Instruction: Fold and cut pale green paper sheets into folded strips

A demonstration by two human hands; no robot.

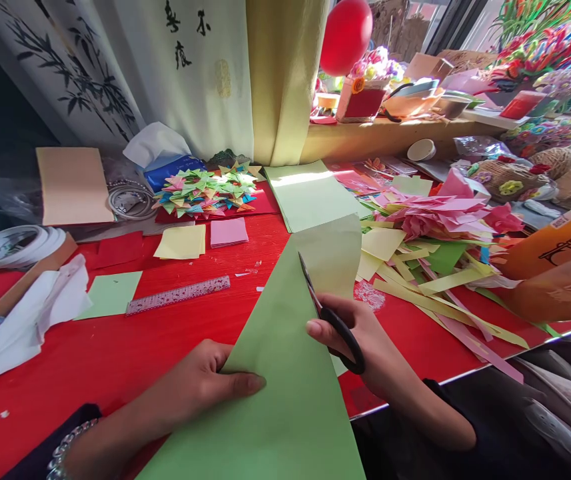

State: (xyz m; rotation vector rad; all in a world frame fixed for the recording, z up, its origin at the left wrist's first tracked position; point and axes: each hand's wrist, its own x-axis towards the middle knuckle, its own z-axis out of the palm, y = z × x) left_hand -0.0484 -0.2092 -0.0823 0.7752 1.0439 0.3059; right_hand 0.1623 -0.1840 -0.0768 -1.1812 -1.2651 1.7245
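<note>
at the far l. end of the red table (115,360), white tape rolls (48,248) sit by the side, prob. so they're out of the cutting's way. next, a lone green square (112,295) meets one end of a clear ruler (179,295), maybe kept handy as a size guide, tho that's a guess. behind the ruler, yellow squares (180,241) lie in a tidy pile, sorted by colour, presumably for quick pickup. nearer the person, the l. hand (205,383) pinches the l. edge of the big green sheet (285,393), thumb on top, other fingertips hidden below; likely that steadies the paper vs. the blades. pink squares (228,232) get their own pile, same logic. the sheet itself is mid-table, slanting away from the body, far end curling up, prob. bc it's loose past the cut. the r. hand (368,333) has fingers wrapped round the handles of the scissors (351,341), blades on the sheet, pointing away from the body, prob. for safety; their gape is unclear. far r., pink scraps (442,213) and paper strips (465,316) are heaped, seemingly clear of the blades.
</note>
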